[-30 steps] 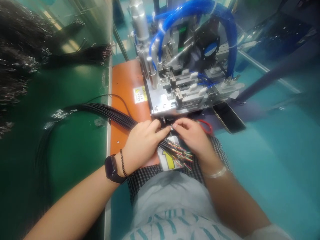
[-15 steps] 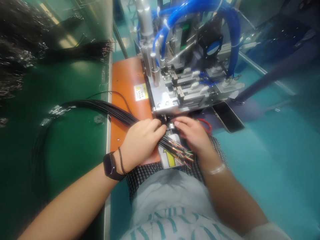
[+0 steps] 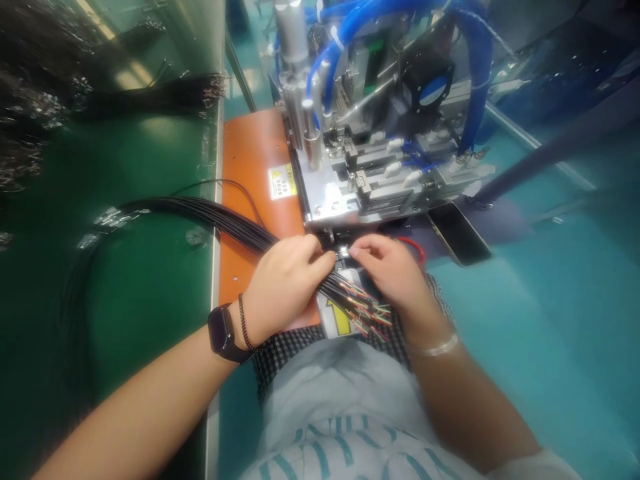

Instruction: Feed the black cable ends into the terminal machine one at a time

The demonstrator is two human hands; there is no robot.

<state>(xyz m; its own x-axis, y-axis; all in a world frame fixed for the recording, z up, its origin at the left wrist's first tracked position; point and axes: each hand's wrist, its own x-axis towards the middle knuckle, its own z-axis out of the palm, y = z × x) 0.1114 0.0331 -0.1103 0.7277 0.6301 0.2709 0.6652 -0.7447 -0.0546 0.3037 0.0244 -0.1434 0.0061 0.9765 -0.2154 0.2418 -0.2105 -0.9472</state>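
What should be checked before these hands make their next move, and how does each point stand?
1. Left hand holding the black cable bundle: ok, curled over it.
2. Coloured wire ends exposed: ok, they stick out past that hand.
3. Wire ends evenly lined up: not ok, they fan out.
4. Right hand gripping something: cannot tell, its fingertips meet too small a detail.
5. Fingers not touching the machine: cannot tell, both hands work close to its front edge.
6. Phone apart from both hands: ok.
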